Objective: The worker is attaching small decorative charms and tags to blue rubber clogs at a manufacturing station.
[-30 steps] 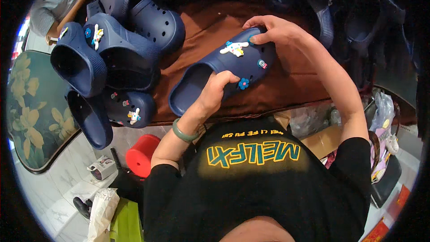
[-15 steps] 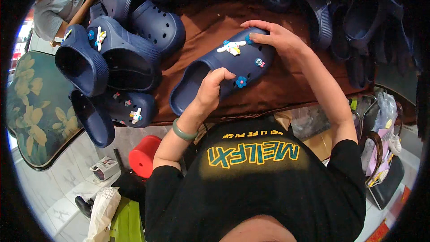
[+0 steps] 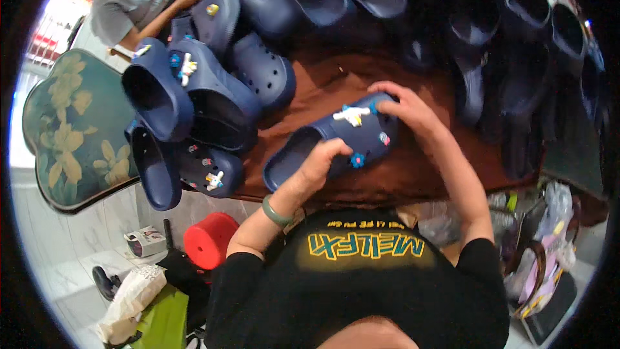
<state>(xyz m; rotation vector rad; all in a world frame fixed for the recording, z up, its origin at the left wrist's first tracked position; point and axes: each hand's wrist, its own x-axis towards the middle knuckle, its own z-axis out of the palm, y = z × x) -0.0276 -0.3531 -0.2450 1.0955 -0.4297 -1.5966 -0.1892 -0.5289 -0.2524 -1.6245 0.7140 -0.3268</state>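
Note:
A navy blue foam clog (image 3: 332,130) lies tilted between my two hands over the brown cloth. My left hand (image 3: 321,160) grips its near side by the strapless opening, thumb on top, fingers hidden beneath. At the toe, my right hand (image 3: 408,111) holds the far end, its thumb pressing near a blue flower charm. A white character charm (image 3: 352,115) sits on the clog's upper, with a swirl charm (image 3: 385,138) towards the toe. Close to my left thumb is a blue flower charm with a pink centre (image 3: 358,159).
Several decorated navy clogs (image 3: 213,100) are piled at the left of the brown cloth (image 3: 323,81). More clogs (image 3: 475,22) line the back and right. A red stool (image 3: 210,239) stands below left, beside a floral-topped stool (image 3: 77,136). Another person (image 3: 139,3) sits at the far left.
The whole view has shifted, bringing more of the far clogs and the other person into sight. Both hands keep their hold on the clog, with little change in grip.

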